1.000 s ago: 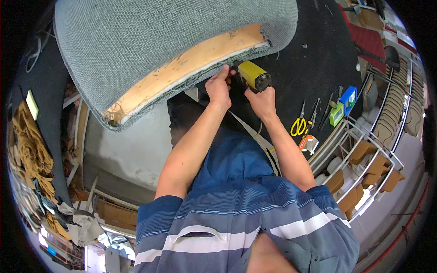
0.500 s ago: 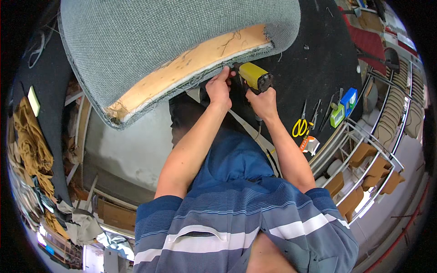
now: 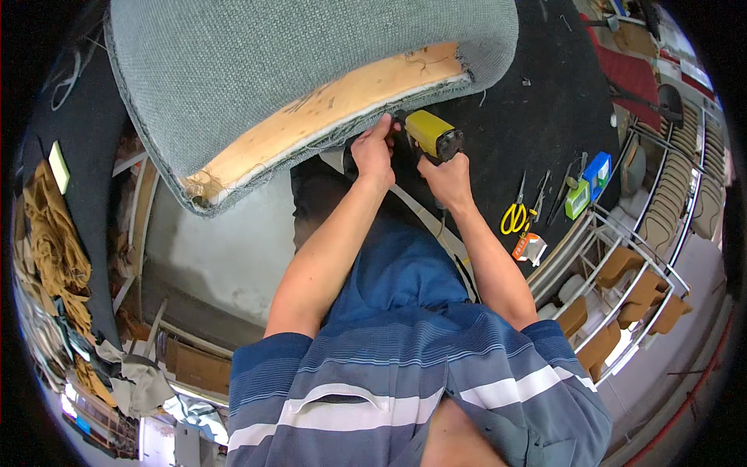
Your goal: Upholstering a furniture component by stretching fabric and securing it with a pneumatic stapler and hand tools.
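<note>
A large curved upholstered piece [image 3: 257, 86] in grey woven fabric lies at the top of the view. Along its near side, a bare wooden strip [image 3: 334, 101] shows between fabric edges with loose threads. My left hand [image 3: 374, 154] is closed at that near edge, its fingertips pinching the grey fabric [image 3: 315, 146]; part of its grip is hidden. In my right hand [image 3: 450, 177] is a yellow and black staple gun [image 3: 428, 132], gripped by its handle with a hose below. Its nose points at the edge beside my left fingertips; whether it touches cannot be made out.
On the black-covered table [image 3: 537, 93] to the right lie yellow-handled scissors [image 3: 514, 216], slim metal tools [image 3: 542, 194], an orange and white box [image 3: 529, 247], and green [image 3: 577, 199] and blue [image 3: 597, 173] boxes. Beyond stands a metal rack [image 3: 615, 280] with brown pieces. Brown cloth [image 3: 54, 241] hangs left.
The upholstered piece has shifted slightly right and up. The staple gun has moved a little left and down in my right hand. My left hand stays at the edge.
</note>
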{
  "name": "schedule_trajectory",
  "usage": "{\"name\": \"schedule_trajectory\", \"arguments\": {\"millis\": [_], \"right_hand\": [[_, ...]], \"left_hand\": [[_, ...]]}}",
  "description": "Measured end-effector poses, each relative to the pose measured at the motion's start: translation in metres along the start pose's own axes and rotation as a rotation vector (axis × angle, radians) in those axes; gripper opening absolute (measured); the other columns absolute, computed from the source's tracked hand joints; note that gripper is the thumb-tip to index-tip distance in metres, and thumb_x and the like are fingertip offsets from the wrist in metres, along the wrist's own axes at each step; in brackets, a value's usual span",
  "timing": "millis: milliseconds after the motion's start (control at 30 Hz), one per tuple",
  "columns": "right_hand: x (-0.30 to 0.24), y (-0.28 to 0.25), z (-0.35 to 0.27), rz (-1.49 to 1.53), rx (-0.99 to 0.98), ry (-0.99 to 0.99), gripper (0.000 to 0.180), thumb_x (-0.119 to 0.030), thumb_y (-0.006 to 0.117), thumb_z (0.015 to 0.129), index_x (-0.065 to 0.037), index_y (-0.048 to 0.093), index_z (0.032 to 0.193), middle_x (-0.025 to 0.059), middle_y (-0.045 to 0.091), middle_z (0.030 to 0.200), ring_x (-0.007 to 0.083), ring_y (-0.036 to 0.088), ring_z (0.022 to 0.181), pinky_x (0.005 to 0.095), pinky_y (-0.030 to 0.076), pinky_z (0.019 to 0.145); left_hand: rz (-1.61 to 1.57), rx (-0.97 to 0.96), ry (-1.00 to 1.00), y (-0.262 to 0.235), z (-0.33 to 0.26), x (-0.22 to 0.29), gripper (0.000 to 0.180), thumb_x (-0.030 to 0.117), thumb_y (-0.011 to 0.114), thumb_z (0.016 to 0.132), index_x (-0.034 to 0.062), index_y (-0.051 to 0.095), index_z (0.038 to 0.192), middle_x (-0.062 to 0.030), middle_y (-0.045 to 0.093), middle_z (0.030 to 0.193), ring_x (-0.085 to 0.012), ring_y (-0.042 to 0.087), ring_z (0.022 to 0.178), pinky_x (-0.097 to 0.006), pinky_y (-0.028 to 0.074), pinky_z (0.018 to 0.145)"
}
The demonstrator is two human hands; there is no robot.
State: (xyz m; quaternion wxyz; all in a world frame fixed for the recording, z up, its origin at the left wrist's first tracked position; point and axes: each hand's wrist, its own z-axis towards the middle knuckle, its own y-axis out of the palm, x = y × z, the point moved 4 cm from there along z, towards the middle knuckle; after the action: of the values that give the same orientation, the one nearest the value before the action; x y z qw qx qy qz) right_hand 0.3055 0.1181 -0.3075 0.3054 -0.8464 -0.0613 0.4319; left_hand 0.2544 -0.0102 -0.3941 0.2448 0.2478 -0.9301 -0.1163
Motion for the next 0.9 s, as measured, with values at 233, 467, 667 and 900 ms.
{"name": "schedule_trajectory", "arguments": {"millis": [233, 467, 667, 900], "right_hand": [[0.015, 0.009, 0.001, -0.048, -0.026, -0.029, 0.024, -0.003, 0.065, 0.081, 0.004, 0.070, 0.103, 0.0026, 0.067, 0.076, 0.0091, 0.060, 0.067, 0.0288, 0.049, 0.060], [-0.004, 0.015, -0.007, -0.056, 0.065, -0.038, 0.026, -0.006, 0.068, 0.078, 0.004, 0.070, 0.102, 0.0134, 0.071, 0.086, 0.0242, 0.067, 0.079, 0.0357, 0.052, 0.071], [0.001, 0.011, -0.003, -0.041, 0.038, -0.021, 0.031, -0.007, 0.069, 0.076, 0.003, 0.070, 0.106, 0.0212, 0.073, 0.092, 0.0356, 0.073, 0.087, 0.0405, 0.055, 0.078], [-0.001, 0.020, -0.007, -0.007, 0.023, -0.090, 0.023, -0.005, 0.067, 0.082, 0.003, 0.072, 0.103, 0.0030, 0.068, 0.074, 0.0084, 0.060, 0.064, 0.0286, 0.049, 0.059]], "left_hand": [[-0.010, 0.045, -0.025, 0.000, -0.002, 0.001, 0.022, 0.026, 0.078, 0.091, 0.0064, 0.073, 0.083, 0.0013, 0.070, 0.077, -0.0070, 0.050, 0.062, -0.024, 0.035, 0.055], [-0.032, 0.034, -0.023, -0.001, -0.003, 0.000, 0.020, 0.025, 0.078, 0.091, 0.0073, 0.073, 0.082, 0.0023, 0.068, 0.075, -0.0066, 0.050, 0.061, -0.023, 0.034, 0.052], [-0.011, 0.012, -0.017, -0.015, -0.006, 0.007, 0.016, 0.023, 0.074, 0.094, 0.0079, 0.073, 0.089, -0.0007, 0.074, 0.084, -0.0062, 0.049, 0.063, -0.023, 0.033, 0.053], [-0.019, 0.021, 0.010, -0.017, 0.001, 0.003, 0.019, 0.024, 0.075, 0.093, 0.0073, 0.073, 0.085, 0.0001, 0.072, 0.081, -0.0066, 0.049, 0.063, -0.024, 0.034, 0.055]]}}
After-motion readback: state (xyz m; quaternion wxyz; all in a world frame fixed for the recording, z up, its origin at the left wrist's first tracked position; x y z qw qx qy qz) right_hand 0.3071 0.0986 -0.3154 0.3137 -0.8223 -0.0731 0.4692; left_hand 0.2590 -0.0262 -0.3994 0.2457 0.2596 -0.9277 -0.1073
